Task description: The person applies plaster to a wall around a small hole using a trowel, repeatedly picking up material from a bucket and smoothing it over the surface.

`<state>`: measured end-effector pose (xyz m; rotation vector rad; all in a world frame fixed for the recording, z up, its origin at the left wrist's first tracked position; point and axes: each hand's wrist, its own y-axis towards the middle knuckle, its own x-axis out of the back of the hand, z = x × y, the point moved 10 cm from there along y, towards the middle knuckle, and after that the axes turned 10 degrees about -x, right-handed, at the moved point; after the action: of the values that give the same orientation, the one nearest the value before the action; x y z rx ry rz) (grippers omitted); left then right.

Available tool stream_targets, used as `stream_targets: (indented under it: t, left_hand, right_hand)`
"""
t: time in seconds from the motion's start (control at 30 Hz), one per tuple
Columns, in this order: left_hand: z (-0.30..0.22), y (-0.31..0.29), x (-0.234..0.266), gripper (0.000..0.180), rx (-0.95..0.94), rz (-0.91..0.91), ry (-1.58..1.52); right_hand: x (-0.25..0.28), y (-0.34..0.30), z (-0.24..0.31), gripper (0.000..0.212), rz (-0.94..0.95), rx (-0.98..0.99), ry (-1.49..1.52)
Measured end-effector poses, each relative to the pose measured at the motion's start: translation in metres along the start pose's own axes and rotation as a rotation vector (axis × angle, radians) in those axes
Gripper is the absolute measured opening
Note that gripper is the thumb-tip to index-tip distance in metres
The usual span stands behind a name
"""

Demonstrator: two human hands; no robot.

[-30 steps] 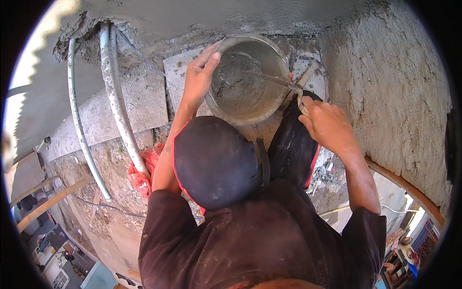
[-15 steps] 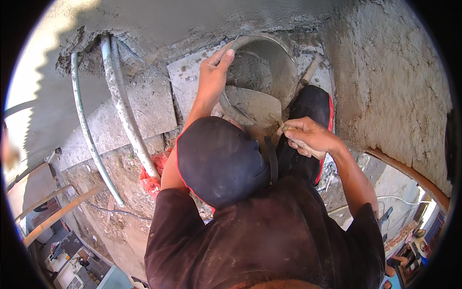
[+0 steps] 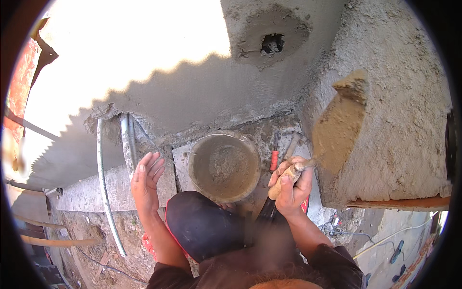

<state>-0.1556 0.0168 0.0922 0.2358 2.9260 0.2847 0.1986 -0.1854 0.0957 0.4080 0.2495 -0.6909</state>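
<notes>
My right hand [image 3: 294, 190] is closed around the wooden handle of a trowel [image 3: 337, 132], which is raised to the right in front of the rough wall. Grey-brown mortar [image 3: 353, 85] sits in a lump at the blade's far end; whether the blade touches the wall I cannot tell. My left hand [image 3: 148, 179] is held up empty, fingers stretched out, left of the bucket [image 3: 192, 166]. That round bucket stands upright beyond my knee with wet mortar [image 3: 231, 164] in it. Between bucket and trowel lie a red-handled tool [image 3: 275, 160] and a dusty wooden handle [image 3: 292, 145].
Ahead rises a grey plastered wall [image 3: 192, 106] with a small square hole [image 3: 272, 44]. A rough mortar-coated wall [image 3: 399, 120] stands at the right. Pale conduits [image 3: 104, 192] hang from a broken wall opening on the left. Rubble [image 3: 91, 236] covers the ground there.
My left hand has let go of the bucket rim and moved left. The bucket, tilted before, now stands upright. The trowel has come up out of it to the right, carrying mortar. My view has lifted.
</notes>
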Motion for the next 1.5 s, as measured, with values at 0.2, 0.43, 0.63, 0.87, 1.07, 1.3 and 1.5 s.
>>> stream_targets:
  t: [0.2, 0.43, 0.63, 0.87, 1.07, 1.3, 1.5]
  left_hand:
    - [-0.109, -0.066, -0.106, 0.043, -0.341, 0.342, 0.063]
    - [-0.12, -0.125, -0.227, 0.032, -0.298, 1.144, 0.16]
    - [-0.087, -0.133, -0.262, 0.033, -0.328, 1.264, 0.075]
    - [-0.024, -0.126, -0.255, 0.037, -0.397, 1.192, 0.673]
    - [-0.033, -0.12, -0.256, 0.036, -0.402, 1.176, 0.604]
    - [-0.034, -0.122, -0.251, 0.037, -0.441, 1.146, 0.577]
    - [-0.029, -0.12, -0.252, 0.039, -0.39, 1.194, 0.631]
  right_hand:
    - [0.03, 0.048, -0.019, 0.027, -0.459, 0.443, -0.283]
    - [0.017, 0.053, -0.056, 0.031, -0.123, 0.238, -0.892]
    - [0.039, 0.108, 0.015, 0.024, 0.232, 0.064, -1.295]
    - [-0.019, 0.21, 0.074, 0.027, 0.582, 0.28, -2.078]
    - [-0.131, 0.278, 0.125, 0.031, 0.665, 0.402, -2.231]
    - [-0.151, 0.268, 0.21, 0.032, 0.502, 0.634, -2.048]
    - [-0.134, 0.251, 0.186, 0.03, 0.598, 0.548, -2.193]
